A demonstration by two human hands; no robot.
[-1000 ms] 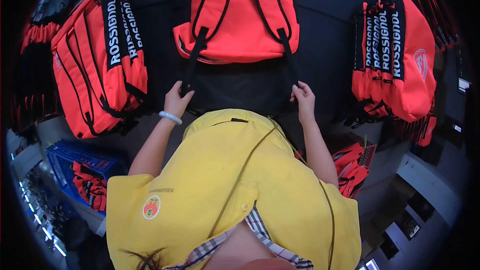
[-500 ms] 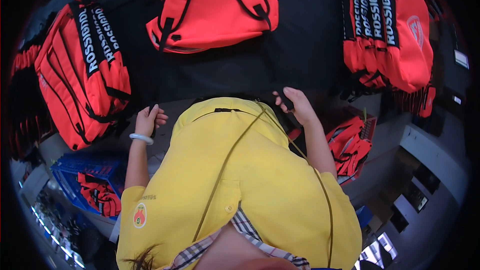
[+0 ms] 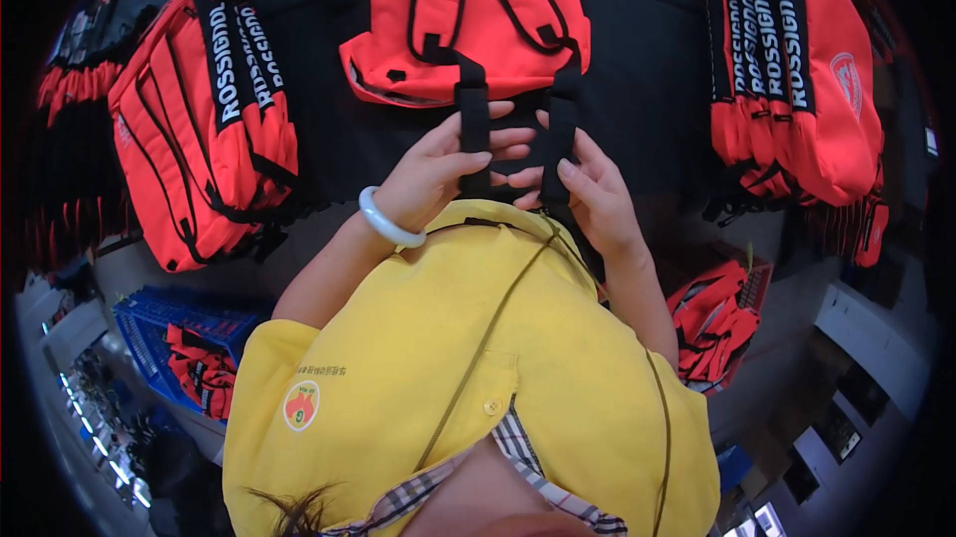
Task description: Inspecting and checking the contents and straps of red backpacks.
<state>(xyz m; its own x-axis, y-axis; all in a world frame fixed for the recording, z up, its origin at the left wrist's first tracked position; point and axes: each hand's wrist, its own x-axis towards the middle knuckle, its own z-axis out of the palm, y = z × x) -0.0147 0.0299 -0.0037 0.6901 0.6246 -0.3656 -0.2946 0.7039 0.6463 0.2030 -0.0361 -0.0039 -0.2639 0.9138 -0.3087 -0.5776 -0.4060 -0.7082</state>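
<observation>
A red backpack point(image 3: 398, 89) lies on the black table with its shoulder straps facing up and its bottom edge toward me. Two black webbing straps run from its lower end to my hands. The left webbing strap point(image 3: 472, 117) is pinched between the thumb and fingers of my left hand point(image 3: 438, 163), which has a pale bangle at the wrist. My right hand point(image 3: 596, 193) grips the right webbing strap point(image 3: 561, 129), thumb on top. The fingertips of both hands nearly meet between the straps. The backpack's top end is cut off by the upper edge of the view.
Stacked red backpacks point(image 3: 164, 138) stand at the left, and another upright row point(image 3: 832, 89) stands at the right. Below the table sit a blue crate point(image 3: 149, 338) and a red crate point(image 3: 762, 288), both holding red bags. Black cloth point(image 3: 637, 69) covers the table.
Both hands came up from beside my body to the backpack's lower end and took hold of its black webbing straps. The straps are now pulled toward me. The whole view has shifted slightly.
</observation>
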